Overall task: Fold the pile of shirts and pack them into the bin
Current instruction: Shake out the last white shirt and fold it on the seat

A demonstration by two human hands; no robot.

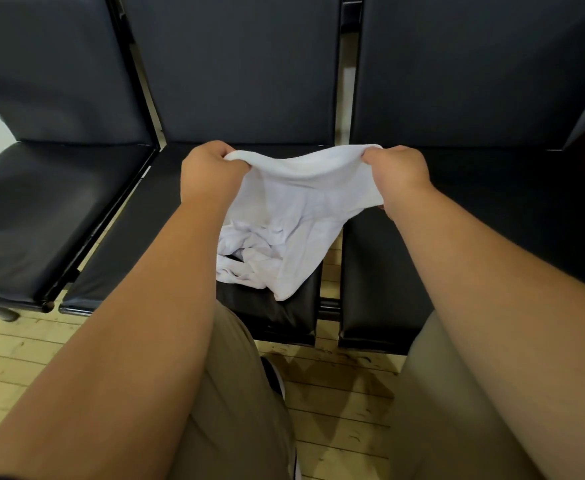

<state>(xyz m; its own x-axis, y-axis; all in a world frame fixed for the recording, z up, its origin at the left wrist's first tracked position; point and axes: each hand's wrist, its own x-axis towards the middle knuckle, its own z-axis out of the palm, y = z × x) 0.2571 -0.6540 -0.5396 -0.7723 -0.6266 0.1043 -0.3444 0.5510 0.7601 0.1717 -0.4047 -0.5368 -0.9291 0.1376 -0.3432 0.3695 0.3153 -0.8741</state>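
Observation:
A white shirt (294, 202) hangs stretched between my two hands above the middle black seat (145, 237). My left hand (208, 169) grips its upper edge on the left, and my right hand (400, 171) grips the upper edge on the right. The shirt's lower part lies crumpled on the seat and droops over the front edge. Whether more shirts lie under it cannot be told. No bin is in view.
A row of three black padded seats with tall backrests fills the view, the left seat (41, 209) and right seat (492, 220) bare. Gaps with metal frame separate them. Light wooden floor (336, 393) lies below, between my khaki-clad legs.

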